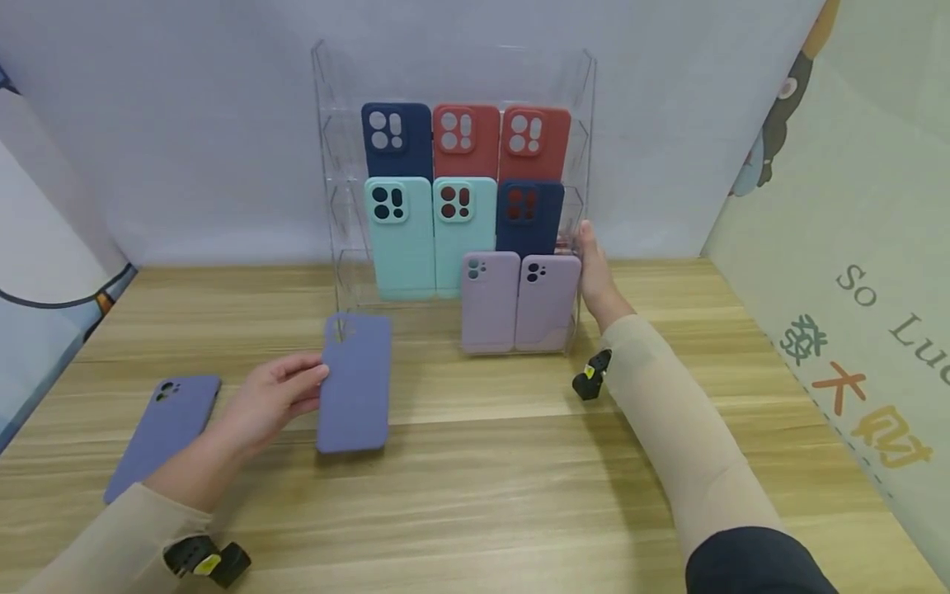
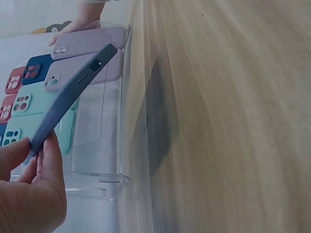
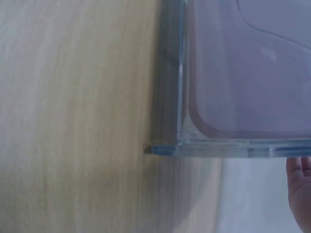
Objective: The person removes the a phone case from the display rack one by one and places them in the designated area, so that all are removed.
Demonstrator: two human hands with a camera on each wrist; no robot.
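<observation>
Two slate-purple phone cases are off the clear acrylic display stand [image 2: 90,126]. One, the held case [image 1: 355,396], is up above the wooden table [image 1: 475,503], its edge pinched between the thumb and fingers of the left hand [image 1: 263,396]. The lying case [image 1: 165,429] rests farther left, partly covered by the left wrist [image 1: 189,474]. The right hand [image 1: 597,276] is at the stand's far side; its fingers are mostly hidden, so I can't tell how far they curl or grip. Lilac cases [image 1: 490,305] hide the lower parts of a mint case [image 1: 465,235] and a navy case [image 1: 538,223].
</observation>
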